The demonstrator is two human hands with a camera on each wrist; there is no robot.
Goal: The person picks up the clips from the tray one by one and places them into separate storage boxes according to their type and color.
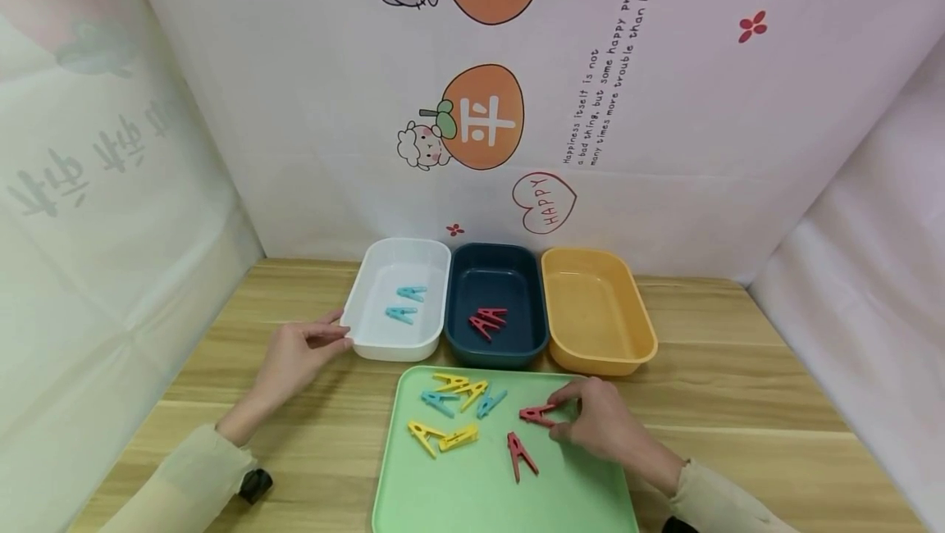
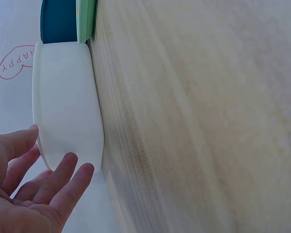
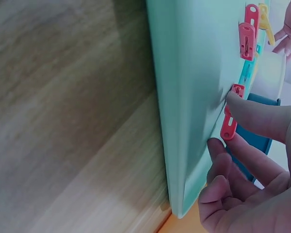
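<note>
My right hand [image 1: 601, 422] pinches a red clothespin [image 1: 537, 415] between thumb and index finger, low over the right part of the green tray [image 1: 576, 508]. Close up in the right wrist view, the thumb and a fingertip lie against the same clothespin [image 3: 228, 127]. Another red clothespin [image 1: 520, 457] lies nearer the tray's middle. Farther left on the tray are two blue clothespins [image 1: 440, 402] and several yellow ones [image 1: 459, 437]. My left hand [image 1: 295, 353], fingers loosely extended, touches the near left corner of the white bin [image 1: 391, 351]; its thumb is at the rim [image 2: 36, 92].
Two blue clothespins [image 1: 402, 315] lie in the white bin. Beside it stands a navy bin [image 1: 496, 359] with two red clothespins [image 1: 487, 321] inside, then a yellow bin [image 1: 591, 312]. Printed white cloth [image 1: 332, 107] hangs behind the wooden table [image 1: 723, 369].
</note>
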